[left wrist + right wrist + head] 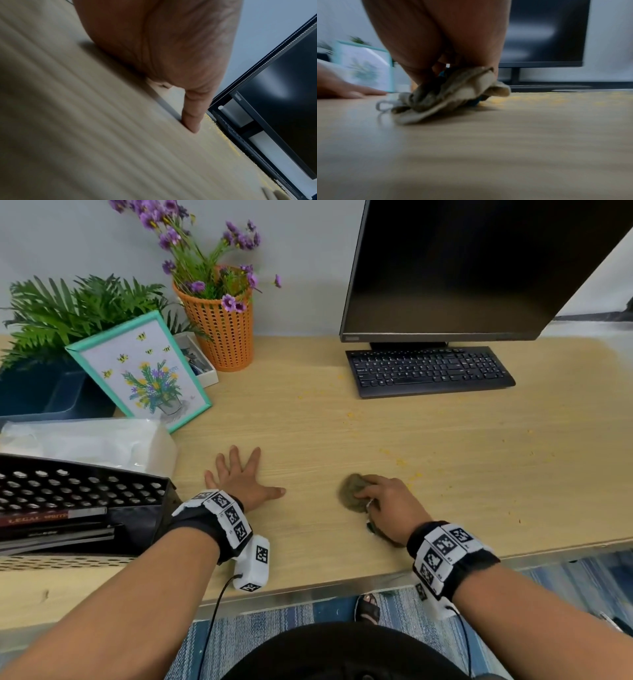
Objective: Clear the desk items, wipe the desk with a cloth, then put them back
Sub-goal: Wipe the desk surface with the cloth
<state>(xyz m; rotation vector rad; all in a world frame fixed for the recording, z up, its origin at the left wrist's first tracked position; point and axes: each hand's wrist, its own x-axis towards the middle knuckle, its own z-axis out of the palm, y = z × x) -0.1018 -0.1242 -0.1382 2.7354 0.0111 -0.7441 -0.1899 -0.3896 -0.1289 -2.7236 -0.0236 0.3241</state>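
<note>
My right hand (383,501) grips a bunched grey-brown cloth (352,493) and presses it on the wooden desk (342,433) near the front edge. In the right wrist view the cloth (453,93) is crumpled under my palm, with a loop of string at its left. My left hand (239,474) lies flat on the desk, fingers spread, holding nothing. In the left wrist view its thumb (192,119) presses the desk. Yellow crumbs (399,462) are scattered over the desk to the right of the cloth.
A black keyboard (430,371) and monitor (479,268) stand at the back right. At the left sit a teal picture frame (140,371), an orange flower basket (226,333), a fern in a blue tub (48,392), a tissue pack (89,443) and a black mesh tray (78,491).
</note>
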